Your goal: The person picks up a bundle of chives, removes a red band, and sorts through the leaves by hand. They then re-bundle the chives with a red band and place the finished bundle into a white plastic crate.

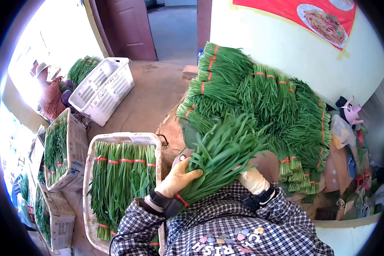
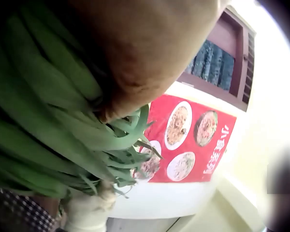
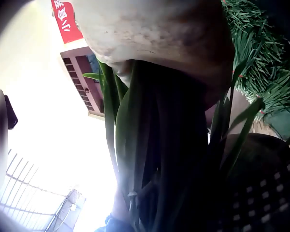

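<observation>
- Over the person's lap lies a loose bundle of long green leaves (image 1: 226,155), its leafy end fanned out toward the pile ahead and a red band near the left wrist.
- The left hand (image 1: 179,177) has its grip on the near left side of the bundle, thumb and fingers curled round the leaves.
- The right hand (image 1: 252,179) grips the bundle at its right side; leaves run out from under it in the right wrist view, and its fingertips are hidden.
- Just beside the left arm, a white crate (image 1: 128,135) holds greens tied in upright-looking rows with red bands.
- Ahead and to the right, a large pile of banded greens (image 1: 239,91) reaches toward the wall.
- More crates (image 1: 79,155) with greens stand at the far left, tilted in the view.
- Beyond them are a white basket (image 1: 109,104) and a person in a pale hat (image 1: 51,100).
- A red poster (image 1: 281,9) with pictures of food hangs on the wall, right of an open door (image 1: 132,30).
</observation>
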Tool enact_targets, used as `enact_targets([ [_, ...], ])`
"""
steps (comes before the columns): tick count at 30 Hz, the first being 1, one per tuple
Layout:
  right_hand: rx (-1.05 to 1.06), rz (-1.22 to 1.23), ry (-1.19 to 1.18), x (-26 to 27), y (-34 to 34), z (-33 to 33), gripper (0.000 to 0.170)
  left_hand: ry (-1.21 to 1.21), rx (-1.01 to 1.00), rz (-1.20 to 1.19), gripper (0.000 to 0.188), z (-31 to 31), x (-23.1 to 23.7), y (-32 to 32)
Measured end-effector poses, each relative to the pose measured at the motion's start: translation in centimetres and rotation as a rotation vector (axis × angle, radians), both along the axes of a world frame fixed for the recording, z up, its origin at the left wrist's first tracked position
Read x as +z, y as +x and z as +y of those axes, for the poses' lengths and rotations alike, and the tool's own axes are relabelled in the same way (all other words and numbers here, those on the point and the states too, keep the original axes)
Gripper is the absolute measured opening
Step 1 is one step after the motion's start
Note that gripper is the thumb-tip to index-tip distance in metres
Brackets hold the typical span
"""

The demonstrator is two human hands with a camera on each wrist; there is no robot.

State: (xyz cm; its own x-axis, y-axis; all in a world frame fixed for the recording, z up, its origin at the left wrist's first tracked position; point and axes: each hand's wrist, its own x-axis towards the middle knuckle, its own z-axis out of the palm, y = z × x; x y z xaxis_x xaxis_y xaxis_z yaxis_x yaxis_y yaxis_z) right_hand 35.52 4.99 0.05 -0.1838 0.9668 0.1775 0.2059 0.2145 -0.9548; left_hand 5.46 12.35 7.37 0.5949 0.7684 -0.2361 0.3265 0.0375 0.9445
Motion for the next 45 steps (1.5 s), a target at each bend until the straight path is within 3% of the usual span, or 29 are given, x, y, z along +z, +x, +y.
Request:
enact_targets([
  [1,-0.029,0.098,-0.184,-0.1,0.0,-0.4,0.039,-0.136,0.11,-0.211,0.047,-0.3,-0.5,0.1],
  [2,-0.03,0.097,-0.195,-0.5,0.5,-0.9,0.039,-0.275,0.226,-0.421,0.044,-0.6,-0.6,0.1],
  [3,-0.002,-0.087,-0.092,-1.0,1.5,-1.6,0.04,-0.31,0.284,-0.485,0.039,-0.5,-0.6,-0.1],
  [4,0.031,-0.269,0.014,-1.6,1.9,-1.9,0.041,-0.408,0.354,-0.456,0.036,-0.6,-0.1,-0.5],
  [5,-0.031,-0.068,-0.227,-2.1,1.6,-2.0,0.048,-0.443,0.382,-0.469,0.035,-0.5,-0.4,-0.9],
  [6,-0.024,-0.065,-0.232,-2.4,1.7,-2.3,0.048,-0.474,0.409,-0.48,0.033,-0.4,-0.8,-1.1],
  [8,0.003,-0.119,-0.027,-2.5,1.9,-2.8,0.057,-0.488,0.397,-0.493,0.037,-0.3,-1.1,-1.2],
  [9,-0.003,-0.113,-0.055,-2.6,1.9,-2.8,0.066,-0.501,0.377,-0.509,0.041,-0.2,-1.1,-1.1],
  [12,-0.016,-0.061,-0.087,-2.0,2.0,-2.7,0.071,-0.461,0.395,-0.522,0.044,-0.5,-1.1,-0.9],
  [13,-0.042,0.069,-0.304,-3.5,3.1,-3.1,0.073,-0.463,0.392,-0.521,0.044,-0.6,-1.2,-0.9],
  [14,-0.058,-0.235,-0.728,1.1,3.2,-1.3,0.068,-0.466,0.397,-0.499,0.045,-0.7,-1.2,-0.9],
  [16,-0.642,-0.223,-0.525,6.4,0.0,-1.6,0.061,-0.472,0.401,-0.476,0.046,-1.1,-1.4,-0.9],
  [18,-0.643,-0.288,-0.208,5.1,4.3,-0.4,0.051,-0.43,0.399,-0.547,0.044,-1.4,-1.3,-0.5],
  [19,-0.672,-0.23,-0.054,4.8,6.0,-0.1,0.037,-0.432,0.396,-0.544,0.044,-1.6,-1.2,-0.2],
  [20,-0.66,-0.019,0.027,7.1,5.2,-0.2,0.024,-0.406,0.407,-0.532,0.042,-1.7,-0.9,0.0],
  [23,-0.414,-0.298,0.175,12.9,0.8,-0.6,0.018,-0.371,0.408,-0.488,0.04,-2.0,-0.5,0.7],
  [24,-0.255,-0.294,0.279,13.1,-0.8,-0.2,0.017,-0.358,0.409,-0.468,0.039,-2.1,-0.4,0.9],
  [26,-0.182,-0.427,0.568,12.4,-3.6,1.1,0.015,-0.361,0.399,-0.488,0.037,-2.1,-0.5,1.4],
  [27,-0.188,-0.424,0.568,11.6,-3.9,1.4,0.015,-0.366,0.402,-0.513,0.036,-2.2,-0.5,1.4],
  [29,-0.265,-0.661,0.517,9.7,-4.1,2.1,0.015,-0.35,0.408,-0.502,0.036,-2.3,-0.3,1.4],
  [34,-0.343,-0.484,0.24,7.8,-3.8,2.3,0.019,-0.233,0.401,-0.442,0.033,-2.1,-2.1,0.9],
  [37,-0.242,-0.472,0.058,8.1,-3.8,2.2,0.025,-0.288,0.384,-0.469,0.031,-2.2,-1.2,1.2],
  [40,-0.232,-0.534,0.247,7.1,-3.6,2.5,0.022,-0.42,0.388,-0.547,0.029,-2.3,-1.7,1.1],
  [42,-0.216,-0.569,0.281,7.4,-3.6,2.6,0.018,-0.187,0.387,-0.46,0.044,-2.1,-2.6,1.1],
  [45,-0.208,-0.696,0.371,7.1,-3.8,2.7,0.009,-0.203,0.39,-0.445,0.044,-2.3,-2.5,1.2],
])
